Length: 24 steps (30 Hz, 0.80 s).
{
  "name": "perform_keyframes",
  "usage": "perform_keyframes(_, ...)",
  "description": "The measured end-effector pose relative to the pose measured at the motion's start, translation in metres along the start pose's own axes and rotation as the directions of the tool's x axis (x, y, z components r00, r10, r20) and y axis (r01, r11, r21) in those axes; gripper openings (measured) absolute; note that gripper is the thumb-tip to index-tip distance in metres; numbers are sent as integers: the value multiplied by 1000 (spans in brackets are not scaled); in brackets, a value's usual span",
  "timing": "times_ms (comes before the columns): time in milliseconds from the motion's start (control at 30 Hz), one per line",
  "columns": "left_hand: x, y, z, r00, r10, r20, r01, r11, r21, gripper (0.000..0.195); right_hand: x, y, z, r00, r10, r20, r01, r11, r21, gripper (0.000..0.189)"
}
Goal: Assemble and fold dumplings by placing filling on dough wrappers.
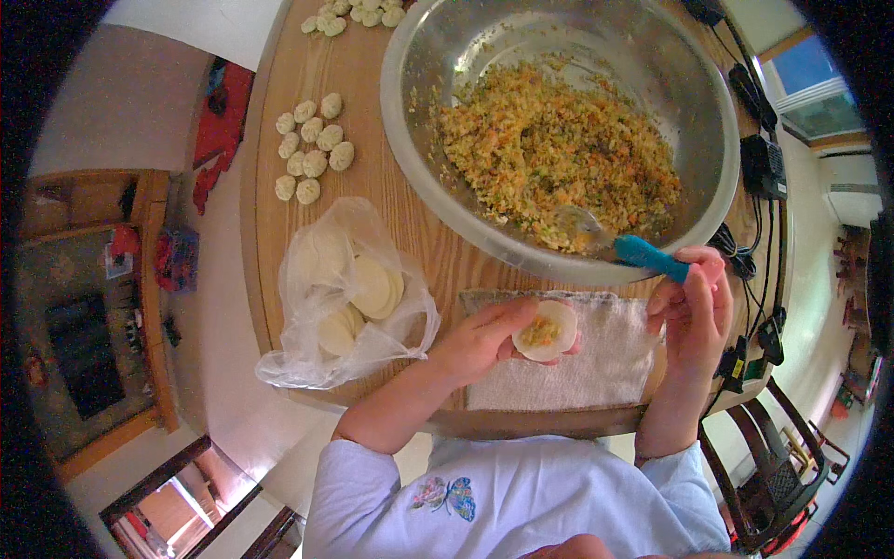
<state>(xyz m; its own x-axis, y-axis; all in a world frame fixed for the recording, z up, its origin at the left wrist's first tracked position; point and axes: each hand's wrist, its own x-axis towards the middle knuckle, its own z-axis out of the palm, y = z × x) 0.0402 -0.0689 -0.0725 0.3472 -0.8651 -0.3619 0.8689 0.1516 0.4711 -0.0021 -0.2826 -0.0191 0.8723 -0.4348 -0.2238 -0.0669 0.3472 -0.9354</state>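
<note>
My left hand (499,335) holds a round dough wrapper (564,323) with chopped filling (541,330) at its middle, above a light cloth (559,384). In my right hand (698,300) is a spoon with a blue and pink handle (649,258); its metal bowl end touches the filling inside the large steel basin (447,209). The basin holds a heap of chopped orange, yellow and green filling (559,154). Left of the cloth lies a clear plastic bag (412,328) with stacked round wrappers (375,286). Pleated dumplings (314,164) sit in a group on the wooden table (363,178).
More dumplings (335,26) stand at the table's far left. Black power adapters (763,166) and cables (770,244) run along the right edge. A dark wooden chair (761,475) is at the lower right, and a wooden cabinet (157,314) is off to the left.
</note>
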Motion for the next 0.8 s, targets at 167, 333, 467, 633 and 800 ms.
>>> perform_keyframes(167, 0, -1, -2, 999, -37, -38, 36, 999, -28, 48, -1, -3, 4, 996, 49, 77, -50, 999, 13, 24)
perform_keyframes(333, 1, 2, 3, 998, -36, -44, 34, 999, -39, 48, 1, 3, 0, 999, 39, -27, -37, 994, 100, 26)
perform_keyframes(467, 0, 3, 4, 999, -24, -42, 23, 999, -45, 49, 1, 3, -1, 991, 86, -101, -65, 979, 191, 26)
perform_keyframes(633, 2, 2, 0, 997, -60, -45, 57, 996, -63, 57, -3, 0, -9, 997, 38, 62, -55, 954, 296, 25)
perform_keyframes(800, 3, -1, -4, 997, -71, -38, 67, 992, -108, 66, -10, -9, -6, 980, 72, 186, -105, 979, 174, 22)
